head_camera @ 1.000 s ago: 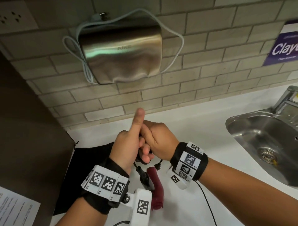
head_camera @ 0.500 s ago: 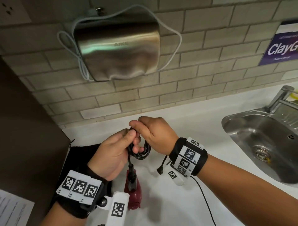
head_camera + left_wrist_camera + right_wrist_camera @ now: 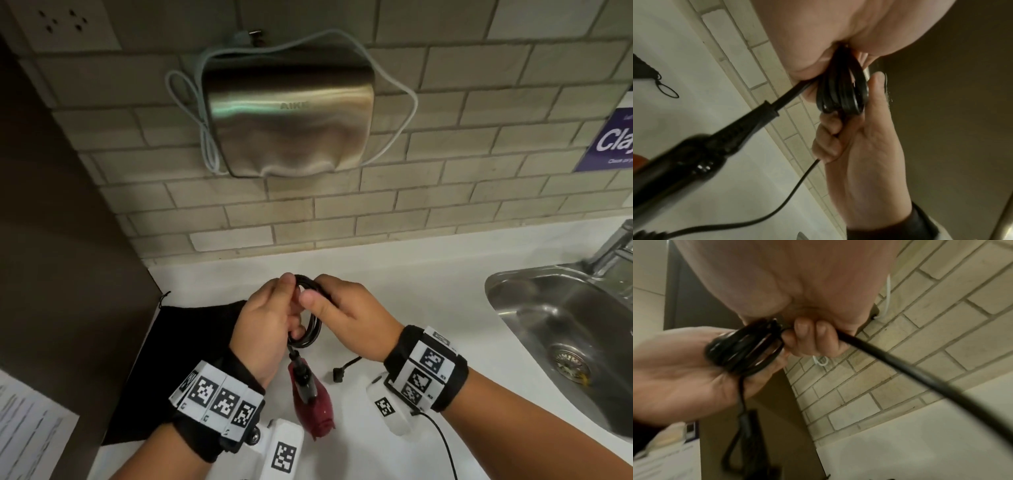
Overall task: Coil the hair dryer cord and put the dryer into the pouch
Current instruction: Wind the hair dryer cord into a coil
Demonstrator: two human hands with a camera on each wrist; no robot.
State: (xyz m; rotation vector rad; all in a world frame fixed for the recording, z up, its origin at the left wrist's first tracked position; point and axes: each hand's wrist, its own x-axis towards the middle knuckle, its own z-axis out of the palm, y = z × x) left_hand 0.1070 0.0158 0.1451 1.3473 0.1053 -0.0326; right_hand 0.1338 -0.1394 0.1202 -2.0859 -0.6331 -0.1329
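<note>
Both hands hold the coiled black cord (image 3: 308, 310) above the white counter (image 3: 411, 274). My left hand (image 3: 286, 294) pinches the coil's top, loops lying in its palm. My right hand (image 3: 313, 299) grips the coil from the right, fingers (image 3: 810, 335) curled round the cord (image 3: 920, 374). In the left wrist view the coil (image 3: 840, 91) sits between both hands. The dark red hair dryer (image 3: 315, 404) is below the coil; whether it rests on the counter I cannot tell. The free end with the plug (image 3: 339, 375) trails right. The black pouch (image 3: 191, 359) lies flat to the left.
A steel sink (image 3: 534, 308) with a faucet (image 3: 616, 246) is set in the counter at right. A metal hand dryer (image 3: 287, 116) hangs on the tiled wall. A dark brown panel (image 3: 51, 240) borders the left, with a printed sheet (image 3: 27, 431) below it.
My left index finger, pointing up a second ago, has folded down onto the coil. The right hand has laid more cord onto the coil, and the dryer swung slightly below.
</note>
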